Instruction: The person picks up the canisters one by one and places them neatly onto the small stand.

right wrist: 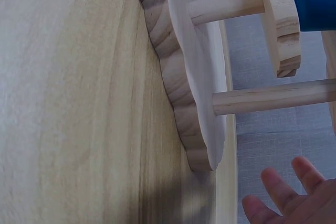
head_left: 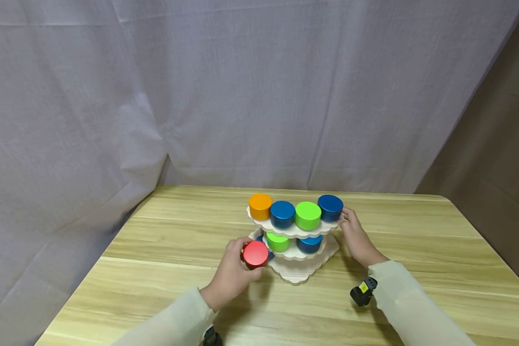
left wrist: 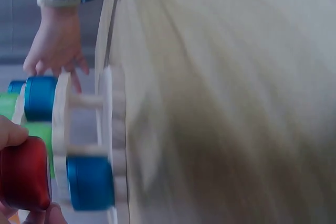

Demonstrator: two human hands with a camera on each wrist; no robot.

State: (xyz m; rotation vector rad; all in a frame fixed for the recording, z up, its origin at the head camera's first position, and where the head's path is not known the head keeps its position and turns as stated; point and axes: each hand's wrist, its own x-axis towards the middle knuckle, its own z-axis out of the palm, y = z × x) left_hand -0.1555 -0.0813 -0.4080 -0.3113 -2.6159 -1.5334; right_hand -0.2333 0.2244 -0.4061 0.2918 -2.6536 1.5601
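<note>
My left hand (head_left: 233,271) grips a red round tin (head_left: 256,253) by its sides, in front of a tiered wooden stand (head_left: 295,274). In the left wrist view the red tin (left wrist: 25,174) sits between thumb and fingers. My right hand (head_left: 358,238) is at the stand's right end, close to a dark blue tin (head_left: 330,207); its fingers look extended in the right wrist view, and contact is unclear. The top tier also bears an orange tin (head_left: 260,206), a blue tin (head_left: 282,214) and a green tin (head_left: 308,216).
Lower on the stand are a green tin (head_left: 278,242) and a blue tin (head_left: 309,245); another blue one is partly hidden behind my left hand. Wooden pegs (right wrist: 273,98) join the tiers. The wooden table (head_left: 164,240) ends at a grey curtain (head_left: 242,96).
</note>
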